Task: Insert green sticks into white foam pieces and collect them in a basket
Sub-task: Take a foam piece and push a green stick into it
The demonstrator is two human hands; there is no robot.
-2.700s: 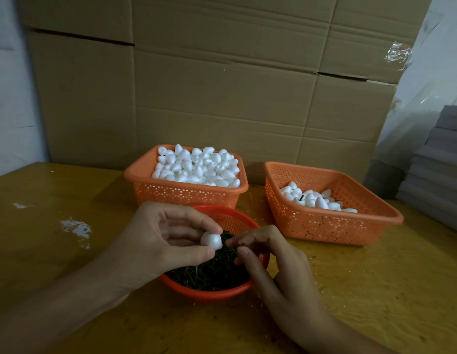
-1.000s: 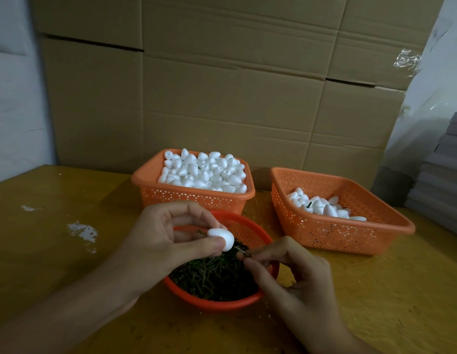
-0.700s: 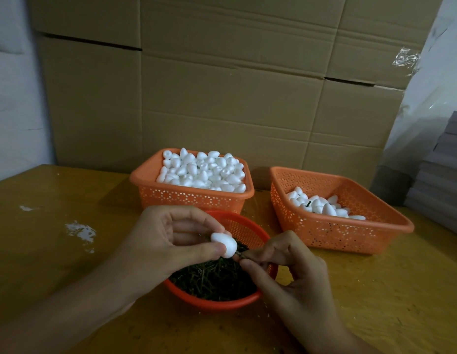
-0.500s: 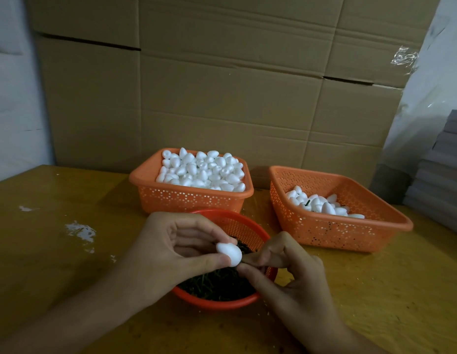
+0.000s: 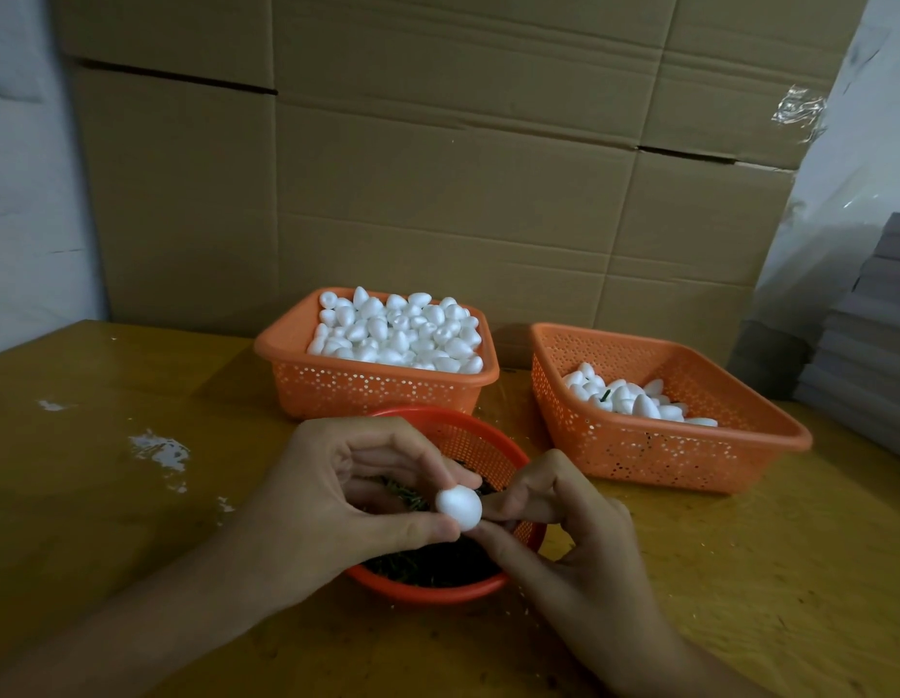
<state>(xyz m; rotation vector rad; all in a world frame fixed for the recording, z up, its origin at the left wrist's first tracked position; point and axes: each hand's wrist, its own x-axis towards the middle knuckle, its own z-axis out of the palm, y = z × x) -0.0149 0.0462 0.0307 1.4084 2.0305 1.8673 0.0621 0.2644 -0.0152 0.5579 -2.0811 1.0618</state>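
**A:** Which step is in hand?

**B:** The insertion. The left hand (image 5: 337, 496) holds one foam piece (image 5: 458, 507) above the near round basket (image 5: 488, 440). Its grip is clamped on the piece, thumb below and forefinger above. The right hand (image 5: 578, 546) meets it from the right, with thumb and forefinger pinched together against the foam's right end.

**A:** Can you see the green stick?

**B:** No, it's hidden between those fingertips. From the pinch and the task I judge that one is there and mostly pushed in. I can't tell how deep.

**A:** Where is the stock?

**B:** Loose green sticks (image 5: 427, 566) lie in the round basket, under the hands. The far left basket (image 5: 377, 390) is heaped with plain foam pieces (image 5: 397, 335). The right basket (image 5: 664, 455) holds a small pile of finished pieces (image 5: 634, 400) toward its left side, with a bit of green showing among them. All three stand on the yellow worktop (image 5: 110, 496).

**A:** How far along is the task?

**B:** Early, I'd say. The supply heap is much bigger than the finished pile.

**A:** And the next move?

**B:** Seat the stick straight along the foam's long axis without crushing the soft foam. Then the right grip lets go and the piece goes over the near left wall of the right basket. After that, take a fresh piece from the far left basket and another stick from the near one.
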